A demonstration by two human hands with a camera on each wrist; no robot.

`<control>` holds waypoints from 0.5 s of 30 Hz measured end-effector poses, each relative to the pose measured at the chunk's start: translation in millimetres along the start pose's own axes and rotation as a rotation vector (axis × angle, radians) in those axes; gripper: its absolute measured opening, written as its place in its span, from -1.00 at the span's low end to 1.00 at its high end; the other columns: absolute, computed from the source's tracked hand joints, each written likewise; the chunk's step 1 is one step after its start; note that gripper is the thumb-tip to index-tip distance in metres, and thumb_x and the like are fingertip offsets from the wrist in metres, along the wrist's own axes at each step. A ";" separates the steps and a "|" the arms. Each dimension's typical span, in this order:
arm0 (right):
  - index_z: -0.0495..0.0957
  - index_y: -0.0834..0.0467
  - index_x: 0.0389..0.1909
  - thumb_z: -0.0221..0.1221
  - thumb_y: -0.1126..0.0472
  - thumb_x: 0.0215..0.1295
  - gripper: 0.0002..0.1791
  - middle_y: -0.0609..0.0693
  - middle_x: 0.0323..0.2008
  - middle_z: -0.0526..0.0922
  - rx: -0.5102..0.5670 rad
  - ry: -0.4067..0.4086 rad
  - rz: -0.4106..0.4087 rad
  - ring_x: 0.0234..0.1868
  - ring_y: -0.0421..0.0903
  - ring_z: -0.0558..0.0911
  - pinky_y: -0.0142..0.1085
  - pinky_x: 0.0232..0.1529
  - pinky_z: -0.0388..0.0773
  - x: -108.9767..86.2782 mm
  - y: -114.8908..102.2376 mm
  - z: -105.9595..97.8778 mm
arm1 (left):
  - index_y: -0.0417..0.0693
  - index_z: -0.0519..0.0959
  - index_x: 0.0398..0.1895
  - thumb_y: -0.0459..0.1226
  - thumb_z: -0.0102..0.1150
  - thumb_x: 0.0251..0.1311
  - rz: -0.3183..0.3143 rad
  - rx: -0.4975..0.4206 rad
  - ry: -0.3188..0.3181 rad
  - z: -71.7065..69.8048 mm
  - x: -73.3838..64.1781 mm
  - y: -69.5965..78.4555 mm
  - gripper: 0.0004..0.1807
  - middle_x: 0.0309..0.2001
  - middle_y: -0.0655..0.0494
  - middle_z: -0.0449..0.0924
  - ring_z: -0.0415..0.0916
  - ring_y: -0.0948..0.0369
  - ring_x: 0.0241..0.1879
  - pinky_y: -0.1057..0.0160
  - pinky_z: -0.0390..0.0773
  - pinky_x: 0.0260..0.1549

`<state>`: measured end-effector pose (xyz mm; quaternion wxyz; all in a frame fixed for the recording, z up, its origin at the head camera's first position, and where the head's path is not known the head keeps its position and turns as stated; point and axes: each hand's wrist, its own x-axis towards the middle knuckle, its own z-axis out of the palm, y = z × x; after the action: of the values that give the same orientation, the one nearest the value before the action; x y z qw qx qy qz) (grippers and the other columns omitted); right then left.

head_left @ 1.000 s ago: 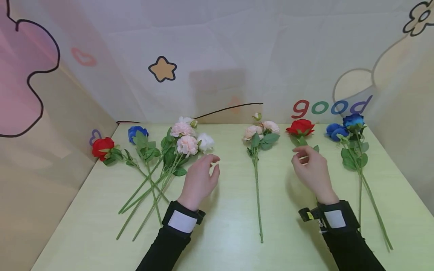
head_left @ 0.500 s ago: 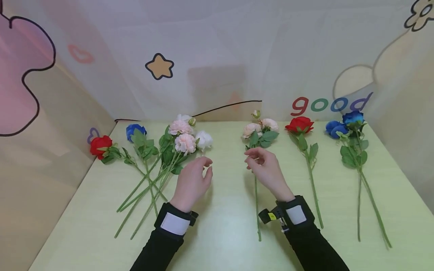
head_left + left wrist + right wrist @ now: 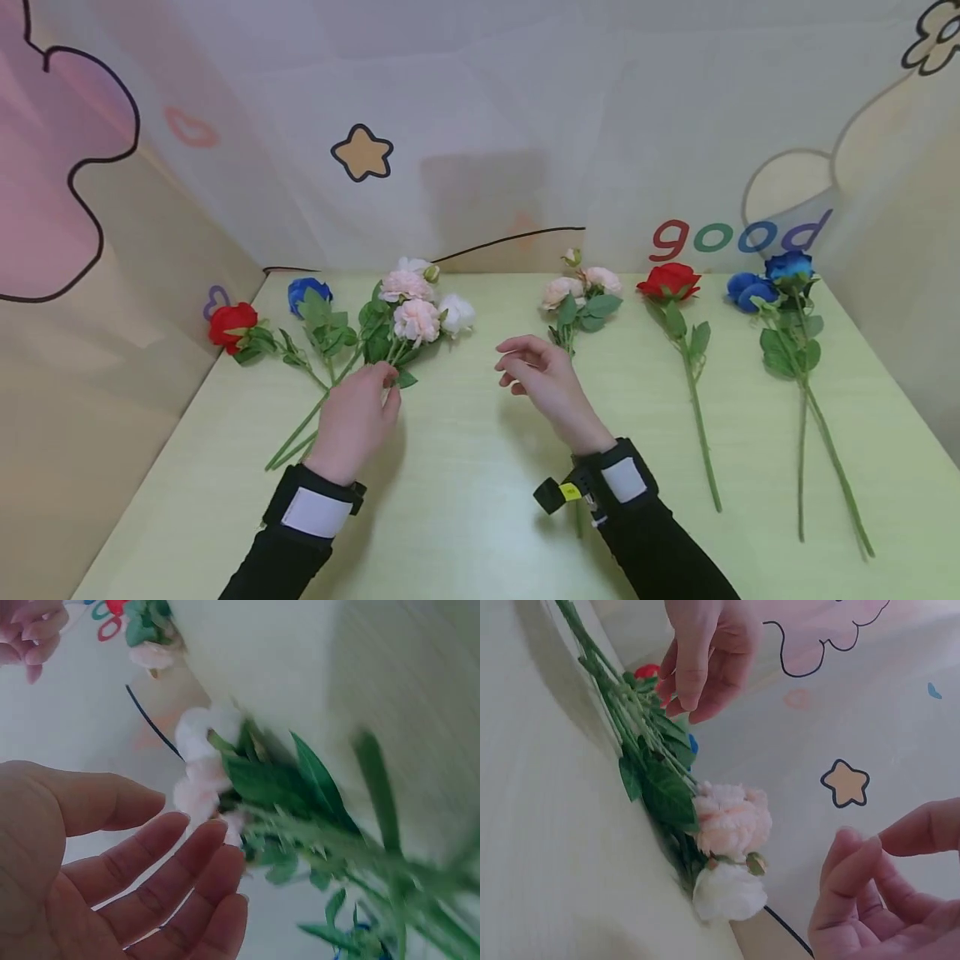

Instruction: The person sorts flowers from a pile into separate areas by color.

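My left hand (image 3: 352, 421) hovers over the stems of a left-hand group of artificial flowers, fingers loosely bent. In the left wrist view nothing lies between its thumb and fingers (image 3: 180, 862), and green stems (image 3: 390, 877) run beside them. That group has pink and white blooms (image 3: 416, 321), a red rose (image 3: 232, 325) and a blue rose (image 3: 307, 292). Held in the air just left of a pink-flowered stem (image 3: 592, 308), my right hand (image 3: 543, 383) has loosely curled fingers. The right wrist view shows this hand (image 3: 885, 892) holding nothing.
Farther right, a single red rose (image 3: 669, 282) and two blue-flowered stems (image 3: 791, 333) lie on the pale table (image 3: 450, 517). A printed cloth backdrop (image 3: 480, 100) stands along the table's far edge.
My right hand has moved left from the right-hand red rose, past the pink-flowered stem. My left hand has shifted left and over the left group's stems. The flowers lie as before.
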<state>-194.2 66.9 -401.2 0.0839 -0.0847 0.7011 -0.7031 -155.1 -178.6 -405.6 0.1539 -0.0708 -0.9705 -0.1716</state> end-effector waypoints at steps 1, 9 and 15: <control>0.49 0.27 -0.04 0.06 0.30 0.35 -0.78 0.11 -0.31 0.59 0.030 -0.013 0.007 -0.35 -0.06 0.57 -0.31 -0.29 0.51 0.8 0.3 4.4 | -0.23 0.60 -0.21 -0.33 0.18 0.15 -0.010 0.016 -0.009 -3.3 -1.5 -4.5 -0.82 -0.34 -0.05 0.64 0.57 0.04 -0.44 0.09 0.53 -0.56; 0.44 0.30 0.01 0.04 0.28 0.36 -0.73 0.08 -0.29 0.56 0.254 -0.112 0.113 -0.33 -0.09 0.55 -0.36 -0.29 0.50 6.0 2.4 38.8 | -0.27 0.57 -0.19 -0.30 0.19 0.15 -0.112 0.067 -0.117 -21.4 -16.6 -33.0 -0.78 -0.42 -0.05 0.60 0.52 0.06 -0.49 0.11 0.49 -0.61; 0.42 0.34 0.02 0.03 0.29 0.36 -0.72 0.03 -0.32 0.56 0.304 -0.169 0.145 -0.35 -0.12 0.55 -0.39 -0.32 0.48 5.4 9.1 54.7 | -0.29 0.58 -0.22 -0.27 0.22 0.14 -0.138 0.045 -0.189 -20.6 -23.8 -38.8 -0.76 -0.35 -0.12 0.64 0.50 0.08 -0.53 0.15 0.45 -0.67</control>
<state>-186.5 12.5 -410.2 0.2050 -0.0792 0.5815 -0.7833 -134.4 -224.0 -407.0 0.0511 -0.0161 -0.9869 -0.1523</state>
